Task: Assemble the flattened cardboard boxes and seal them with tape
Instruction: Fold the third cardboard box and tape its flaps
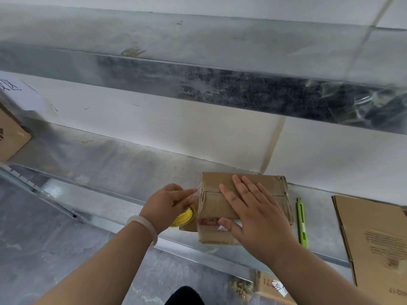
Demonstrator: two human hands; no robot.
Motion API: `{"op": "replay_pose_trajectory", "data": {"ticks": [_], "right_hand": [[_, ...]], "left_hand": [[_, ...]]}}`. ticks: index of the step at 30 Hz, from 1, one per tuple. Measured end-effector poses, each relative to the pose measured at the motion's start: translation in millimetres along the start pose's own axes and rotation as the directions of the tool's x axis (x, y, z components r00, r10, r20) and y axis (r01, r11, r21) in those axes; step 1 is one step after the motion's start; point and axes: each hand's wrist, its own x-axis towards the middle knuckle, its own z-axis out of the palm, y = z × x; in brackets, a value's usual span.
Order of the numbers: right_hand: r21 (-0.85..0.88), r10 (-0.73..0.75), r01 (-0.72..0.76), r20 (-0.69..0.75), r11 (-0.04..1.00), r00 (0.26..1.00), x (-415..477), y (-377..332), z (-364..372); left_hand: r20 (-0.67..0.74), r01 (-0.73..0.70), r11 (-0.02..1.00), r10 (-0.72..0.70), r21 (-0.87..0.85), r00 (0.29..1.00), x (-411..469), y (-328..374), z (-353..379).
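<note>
On the grey metal shelf (132, 164), the small brown cardboard box (212, 205) lies under the flat, straight-fingered right hand (253, 208), which should press its top level while the left hand (167, 203), gripping the yellow-cored clear tape roll (184, 217) just beside it, draws tape taut along the centre seam (210, 192).

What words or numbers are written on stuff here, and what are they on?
Nothing can be read for sure.
On the small cardboard box: red print, blurred.
On the tape roll: print on yellow label, too small.
On the flattened cardboard: printed lines, blurred.
On the white label on the lower box: handwritten digits, upside down, unclear.
On the white paper on the left box: handwritten strokes, cut off.
</note>
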Motion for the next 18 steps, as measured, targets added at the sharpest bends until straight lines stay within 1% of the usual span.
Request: {"op": "replay_pose_trajectory", "data": {"ticks": [4, 10, 14, 18], "right_hand": [[-0.016, 0.020, -0.020, -0.004, 1.000, 1.000, -1, -2, -2], [-0.031, 0.056, -0.057, -0.023, 0.998, 0.998, -2, -6, -5], [-0.039, 0.061, -0.064, -0.056, 0.997, 0.997, -4, -9, -3], [-0.041, 0.059, -0.062, -0.070, 0.997, 0.996, -2, -12, -4]], "left_hand": [[0.002, -0.007, 1.000, 0.007, -0.014, 1.000, -1, -1, -4], [-0.002, -0.099, 0.994, 0.099, -0.054, 0.995, 0, -13, -28], [0.124, -0.110, 0.990, 0.121, -0.090, 0.985, 17, -11, -59], [0.264, -0.137, 0.990, 0.144, -0.044, 0.954, 37, -5, -85]]}}
